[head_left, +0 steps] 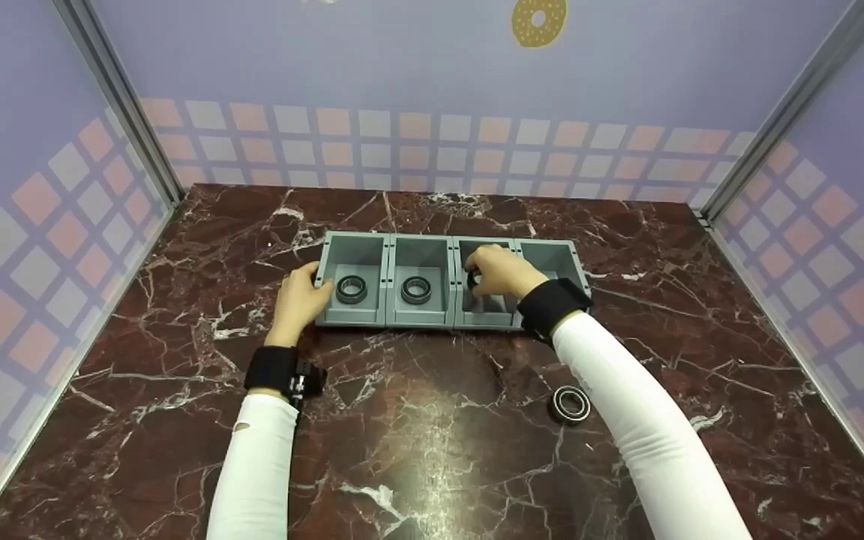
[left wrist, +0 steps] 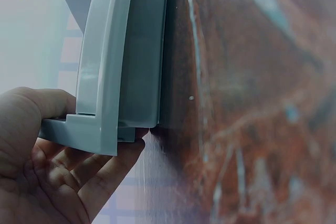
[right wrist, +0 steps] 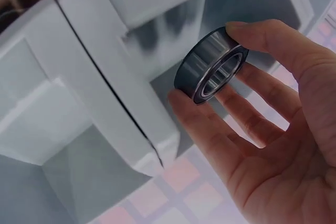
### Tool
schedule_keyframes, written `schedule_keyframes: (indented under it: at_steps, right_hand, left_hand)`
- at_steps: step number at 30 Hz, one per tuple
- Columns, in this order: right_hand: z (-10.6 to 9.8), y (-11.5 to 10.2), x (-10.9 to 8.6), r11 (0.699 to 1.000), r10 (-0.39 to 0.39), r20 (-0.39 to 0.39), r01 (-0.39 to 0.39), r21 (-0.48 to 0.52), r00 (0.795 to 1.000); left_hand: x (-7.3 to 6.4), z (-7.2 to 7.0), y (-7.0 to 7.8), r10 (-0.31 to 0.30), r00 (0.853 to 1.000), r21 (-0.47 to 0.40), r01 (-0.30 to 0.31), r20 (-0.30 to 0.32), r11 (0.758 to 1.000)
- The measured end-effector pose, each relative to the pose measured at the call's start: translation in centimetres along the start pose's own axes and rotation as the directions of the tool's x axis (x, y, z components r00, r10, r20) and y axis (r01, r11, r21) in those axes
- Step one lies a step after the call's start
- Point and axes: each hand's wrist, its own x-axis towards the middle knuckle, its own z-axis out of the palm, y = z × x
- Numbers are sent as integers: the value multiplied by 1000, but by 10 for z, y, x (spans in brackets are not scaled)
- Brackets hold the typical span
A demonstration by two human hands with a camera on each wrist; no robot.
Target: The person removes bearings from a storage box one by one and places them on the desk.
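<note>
A row of several joined grey bins (head_left: 421, 318) stands on the table. My left hand (head_left: 301, 296) grips the row's left end, thumb over the rim and fingers around the outer side; the left wrist view shows this bin wall (left wrist: 139, 51) up close. Over the third bin from the left, my right hand (head_left: 503, 271) pinches a ball bearing (right wrist: 202, 61) between thumb and fingers. One bearing (head_left: 340, 289) lies flat in the leftmost bin, and another bearing (head_left: 405, 290) lies in the second. The right hand and wrist partly cover the third and rightmost bins.
Another bearing (head_left: 558, 406) lies on the dark red marbled table (head_left: 432, 427), close beside the right forearm. Patterned panels (head_left: 432, 67) enclose the table at the back and both sides, with metal posts (head_left: 132, 112) at the back corners.
</note>
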Motion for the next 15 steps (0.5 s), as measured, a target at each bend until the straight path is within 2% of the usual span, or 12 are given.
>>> schedule_keyframes:
  at_steps: [8,15]
  right_hand:
    - [-9,2,-5,1000,12,1,-12,15,1000]
    - [-18,2,-14,999,-39,-25,40,7,999]
  left_hand:
    - [0,0,1,7,1000,-3,-7,1,1000]
    - [-1,0,0,10,1000,-5,-10,8,1000]
